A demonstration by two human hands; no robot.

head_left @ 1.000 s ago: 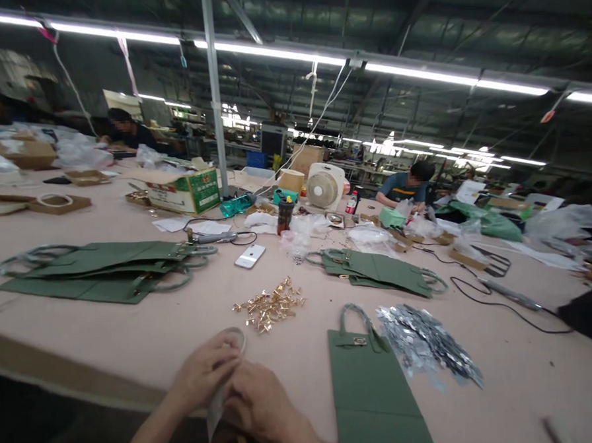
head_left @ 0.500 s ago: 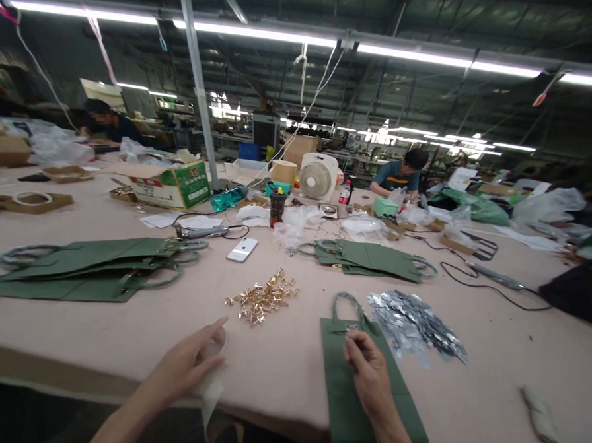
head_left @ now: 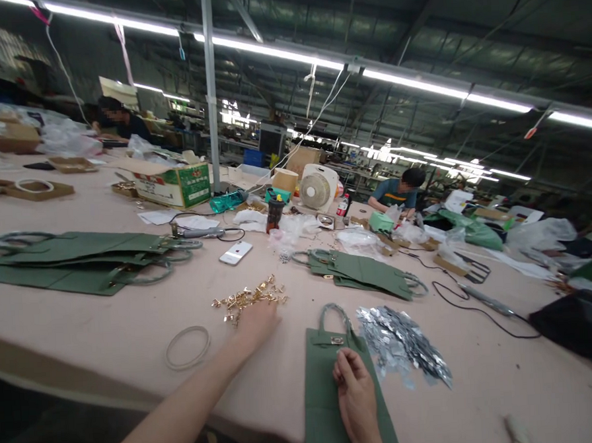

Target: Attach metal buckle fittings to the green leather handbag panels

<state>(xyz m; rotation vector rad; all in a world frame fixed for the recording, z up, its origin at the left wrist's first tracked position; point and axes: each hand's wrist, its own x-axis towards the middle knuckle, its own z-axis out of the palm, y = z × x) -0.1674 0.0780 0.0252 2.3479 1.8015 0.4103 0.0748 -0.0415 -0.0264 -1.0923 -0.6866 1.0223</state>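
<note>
My left hand (head_left: 258, 324) reaches into a pile of small gold-coloured metal fittings (head_left: 260, 291); its fingertips are hidden by the back of the hand. A thin pale ring (head_left: 166, 352), like a nearly used-up tape roll, lies on the table left of that forearm. My right hand (head_left: 355, 390) rests over a flat green handbag (head_left: 318, 385), fingers curled and thumb pressed against them. What they pinch, if anything, is too small to make out. Just above these fingers, a metal clasp plate (head_left: 336, 340) sits on the bag below its looped handle.
Silvery flat pieces (head_left: 406, 341) are heaped right of the bag. More green bags (head_left: 363, 271) lie beyond, with a stack (head_left: 70, 260) at left. A phone (head_left: 236, 252), a corded tool (head_left: 486, 299), a fan (head_left: 318, 187) and a carton (head_left: 175, 186) stand farther off. Two people work across the tables.
My left hand has let go of the pale ring, now on the table, and moved right to the gold fittings. My right hand stays over the bag, slightly lower, baring the clasp plate.
</note>
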